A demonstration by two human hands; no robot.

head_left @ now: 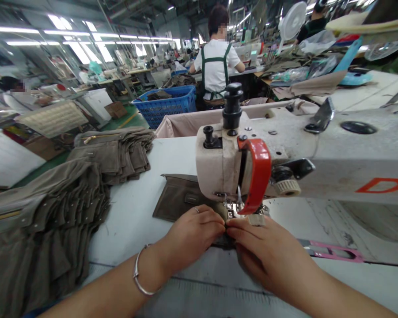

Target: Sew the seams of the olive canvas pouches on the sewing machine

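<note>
A dark olive-brown fabric piece (174, 198) with a small label patch lies flat on the white sewing table, partly under the head of a sewing machine (215, 163). My left hand (195, 229), closed with its fingertips together, pinches the fabric's near edge just in front of the presser foot (233, 210). Against it, my right hand (263, 247) grips the same edge from the right, thumb and fingers pressed together. Both sets of fingertips nearly touch. The fabric under my fingers is mostly hidden. A red guard (258, 174) curves down beside the needle area.
Stacks of similar brown fabric pieces (49, 212) with zippers cover the table's left side. Pink-handled thread snips (334, 251) lie right of my right hand. Beyond the table stand a pink cloth-lined bin (182, 123) and a blue basket (168, 104). A co-worker (217, 62) sits ahead, facing away.
</note>
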